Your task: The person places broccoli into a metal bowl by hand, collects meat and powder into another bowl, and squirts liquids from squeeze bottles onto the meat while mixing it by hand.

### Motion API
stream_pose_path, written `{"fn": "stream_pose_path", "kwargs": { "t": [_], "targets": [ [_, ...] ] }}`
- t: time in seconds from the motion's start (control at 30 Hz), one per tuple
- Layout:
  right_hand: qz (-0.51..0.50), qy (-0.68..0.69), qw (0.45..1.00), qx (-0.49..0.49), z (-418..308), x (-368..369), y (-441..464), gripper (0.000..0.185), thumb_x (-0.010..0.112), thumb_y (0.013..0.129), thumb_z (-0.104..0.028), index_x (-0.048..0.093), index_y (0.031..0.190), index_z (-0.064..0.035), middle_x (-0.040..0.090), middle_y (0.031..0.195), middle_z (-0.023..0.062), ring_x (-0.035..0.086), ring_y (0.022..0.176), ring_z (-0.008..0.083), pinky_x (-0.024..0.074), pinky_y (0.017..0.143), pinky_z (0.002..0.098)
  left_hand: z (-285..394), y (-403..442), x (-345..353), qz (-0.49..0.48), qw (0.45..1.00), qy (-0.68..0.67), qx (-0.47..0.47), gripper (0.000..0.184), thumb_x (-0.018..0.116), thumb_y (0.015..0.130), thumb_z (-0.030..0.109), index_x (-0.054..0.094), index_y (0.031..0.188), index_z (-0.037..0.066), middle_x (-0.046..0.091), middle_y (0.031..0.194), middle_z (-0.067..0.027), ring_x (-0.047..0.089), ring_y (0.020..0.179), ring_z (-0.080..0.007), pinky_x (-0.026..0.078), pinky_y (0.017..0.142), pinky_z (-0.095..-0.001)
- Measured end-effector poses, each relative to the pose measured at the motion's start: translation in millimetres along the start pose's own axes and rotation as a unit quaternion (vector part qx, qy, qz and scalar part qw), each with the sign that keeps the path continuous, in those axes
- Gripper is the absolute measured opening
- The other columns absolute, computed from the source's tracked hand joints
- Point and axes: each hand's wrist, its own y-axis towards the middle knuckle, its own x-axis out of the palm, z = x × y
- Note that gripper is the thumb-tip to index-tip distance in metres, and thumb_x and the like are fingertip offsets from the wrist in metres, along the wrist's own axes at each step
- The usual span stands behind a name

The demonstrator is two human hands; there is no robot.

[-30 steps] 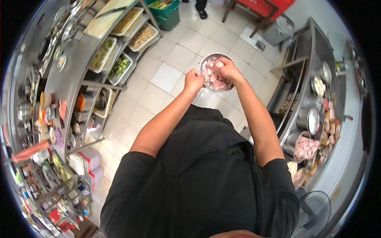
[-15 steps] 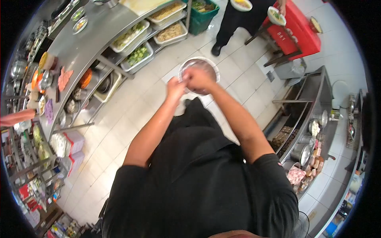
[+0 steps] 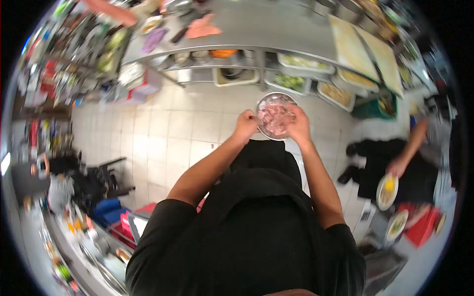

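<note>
A round metal bowl (image 3: 264,101) of raw pink meat pieces (image 3: 272,118) is in front of my body, above the tiled floor. My left hand (image 3: 245,126) is closed at the bowl's left rim, thumb towards the inside. On the other side, my right hand (image 3: 299,126) reaches over the right rim, its fingers at the meat. Those fingertips are smeared by motion, so their grip is unclear.
Ahead runs a steel counter (image 3: 276,29) with food trays (image 3: 291,81) on shelves below. A knife (image 3: 368,52) lies on a cutting board (image 3: 340,37). At right, a person in dark trousers (image 3: 395,163) holds a plate (image 3: 386,192). A black chair (image 3: 106,175) stands left.
My view has turned left, so the counter now lies straight ahead. My right hand has moved from beside my left hand to the bowl's right side, uncovering the meat.
</note>
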Motion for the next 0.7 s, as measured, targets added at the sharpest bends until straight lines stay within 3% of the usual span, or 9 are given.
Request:
{"fn": "stream_pose_path", "kwargs": {
  "t": [0.1, 0.2, 0.4, 0.53, 0.7],
  "targets": [
    [-0.029, 0.130, 0.990, 0.053, 31, 17, 59, 0.027, 0.058, 0.086, -0.005, 0.061, 0.113, 0.0013, 0.066, 0.099, 0.0115, 0.063, 0.089, 0.0192, 0.0516, 0.080, 0.0310, -10, 6, -24, 0.075, 0.996, -0.052, -0.008, 0.017, 0.057, 0.077, -0.003, 0.044, 0.069, 0.005, 0.048, 0.068, -0.0043, 0.055, 0.058, -0.0148, 0.055, 0.051, -0.0351],
    [-0.081, 0.292, 0.938, 0.170, 2, 61, 119, 0.023, 0.061, 0.088, -0.007, 0.060, 0.110, -0.0007, 0.064, 0.095, 0.0088, 0.063, 0.086, 0.0184, 0.0525, 0.077, 0.0307, -1, 16, -80, 0.131, 0.984, -0.121, -0.018, 0.016, 0.055, 0.077, -0.003, 0.043, 0.072, 0.005, 0.047, 0.068, -0.0046, 0.057, 0.057, -0.0159, 0.056, 0.052, -0.0356],
    [-0.144, 0.352, 0.888, 0.260, -15, 170, 180, 0.020, 0.064, 0.087, -0.012, 0.058, 0.103, -0.0032, 0.062, 0.091, 0.0089, 0.062, 0.082, 0.0207, 0.0526, 0.075, 0.0342, -3, -3, -201, 0.252, 0.953, -0.165, -0.038, 0.012, 0.056, 0.078, -0.003, 0.047, 0.074, 0.004, 0.054, 0.066, -0.0072, 0.058, 0.055, -0.0171, 0.049, 0.046, -0.0315],
    [-0.192, 0.406, 0.843, 0.297, 13, 250, 210, 0.019, 0.065, 0.085, -0.018, 0.058, 0.099, -0.0067, 0.062, 0.088, 0.0075, 0.062, 0.081, 0.0219, 0.0512, 0.079, 0.0367, -21, 16, -292, 0.310, 0.939, -0.145, -0.035, 0.018, 0.057, 0.076, -0.003, 0.044, 0.069, 0.006, 0.050, 0.063, -0.0047, 0.054, 0.052, -0.0164, 0.047, 0.043, -0.0318],
    [-0.194, 0.342, 0.854, 0.341, -9, 354, 221, 0.021, 0.067, 0.084, -0.021, 0.057, 0.097, -0.0082, 0.060, 0.090, 0.0066, 0.060, 0.084, 0.0217, 0.0508, 0.081, 0.0373, -21, 25, -407, 0.357, 0.910, -0.211, -0.028, 0.025, 0.059, 0.074, -0.003, 0.039, 0.066, 0.010, 0.044, 0.059, -0.0019, 0.047, 0.048, -0.0134, 0.044, 0.041, -0.0309]
  ]
}}
